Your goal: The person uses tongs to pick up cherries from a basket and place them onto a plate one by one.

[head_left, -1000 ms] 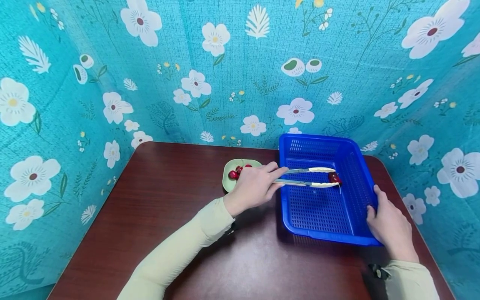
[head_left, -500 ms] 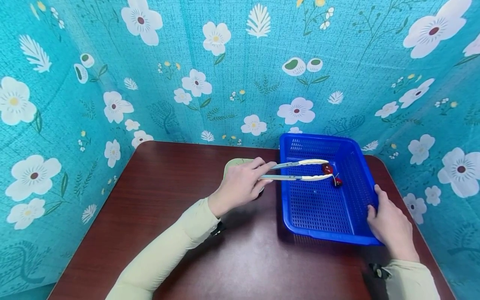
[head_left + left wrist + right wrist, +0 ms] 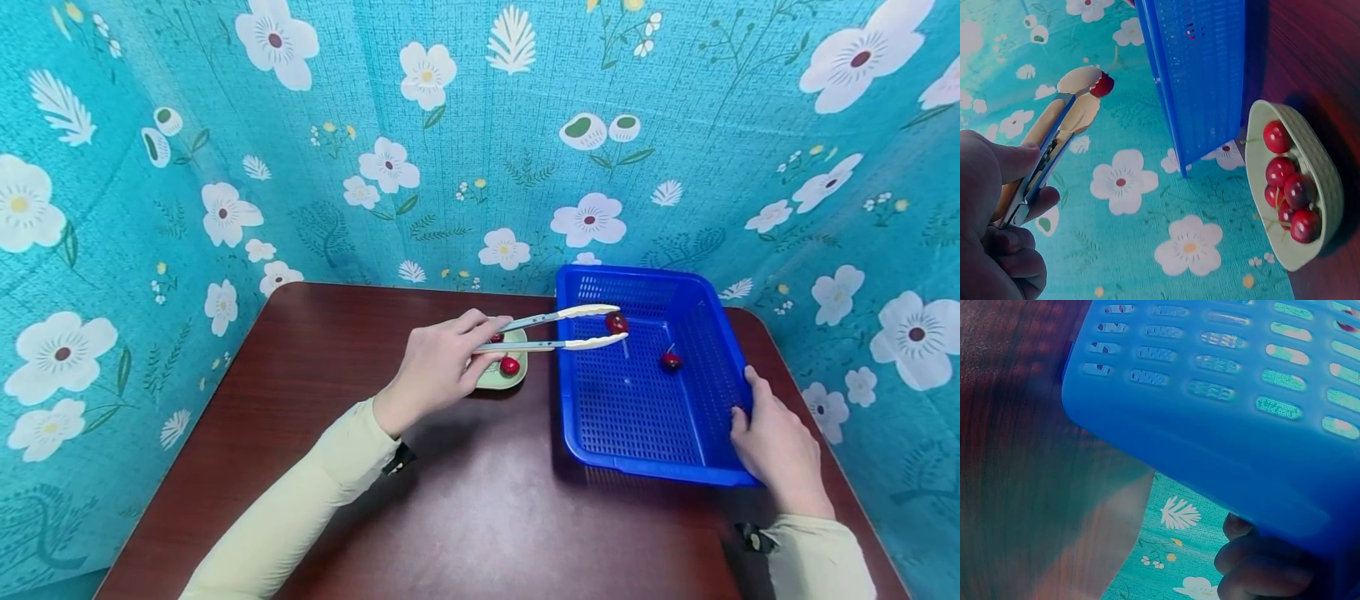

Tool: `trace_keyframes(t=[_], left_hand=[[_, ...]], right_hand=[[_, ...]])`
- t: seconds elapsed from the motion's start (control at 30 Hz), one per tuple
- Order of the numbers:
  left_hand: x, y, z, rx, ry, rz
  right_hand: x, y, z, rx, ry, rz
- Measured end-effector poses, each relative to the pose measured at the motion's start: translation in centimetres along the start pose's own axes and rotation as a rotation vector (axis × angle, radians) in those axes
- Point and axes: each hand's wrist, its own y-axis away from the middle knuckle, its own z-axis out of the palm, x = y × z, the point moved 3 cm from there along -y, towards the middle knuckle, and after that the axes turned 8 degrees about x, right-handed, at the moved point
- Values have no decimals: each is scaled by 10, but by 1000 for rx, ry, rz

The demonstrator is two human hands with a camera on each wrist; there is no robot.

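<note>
My left hand [image 3: 474, 348] grips metal tongs [image 3: 551, 330] with cream tips, which reach over the left rim of the blue basket [image 3: 577, 433]. A red cherry [image 3: 617, 322] sits at the tongs' tips [image 3: 1085, 87]; whether they pinch it I cannot tell. Another cherry [image 3: 670, 361] lies loose on the basket floor. Under my left hand stands a small green dish [image 3: 501, 382] with several cherries [image 3: 1282, 172]. My right hand [image 3: 750, 410] holds the basket's near right corner, fingers [image 3: 1260, 565] curled beneath it.
The dark wooden table [image 3: 315, 400] is boxed in on three sides by a teal flowered cloth [image 3: 450, 167]. The basket's wall [image 3: 1200, 75] rises just right of the dish [image 3: 1310, 250].
My left hand drew the tongs leftward, back toward the dish. One cherry stayed on the basket floor; another travelled with the tips. My right hand kept still on the basket.
</note>
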Motion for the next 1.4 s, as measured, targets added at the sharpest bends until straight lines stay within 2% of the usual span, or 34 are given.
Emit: trace_keyframes(t=[0.23, 0.37, 0.5, 0.6, 0.73, 0.93, 1.07, 1.2, 1.3, 1.4], left_hand=[[-12, 11, -5, 32, 19, -30], [-12, 13, -2, 16, 14, -27], [-12, 10, 9, -33, -11, -9], [-11, 2, 24, -78, -26, 5], [-3, -16, 51, -127, -76, 30], [25, -45, 99, -258, -138, 100], [40, -58, 118, -330, -177, 129], [38, -69, 116, -329, -245, 134], [30, -78, 104, -327, -306, 139], [25, -87, 90, -369, -357, 144]], right_hand=[[2, 0, 0, 5, 4, -5], [2, 0, 2, 6, 2, -7], [2, 0, 3, 6, 1, -4], [4, 0, 3, 1, 1, 3], [6, -1, 3, -4, 0, 6], [7, 0, 5, -9, 1, 7], [4, 0, 7, -3, -5, -3], [0, 0, 7, 2, -13, -12], [-1, -1, 5, 5, -15, -16], [0, -2, 2, 7, -8, -10]])
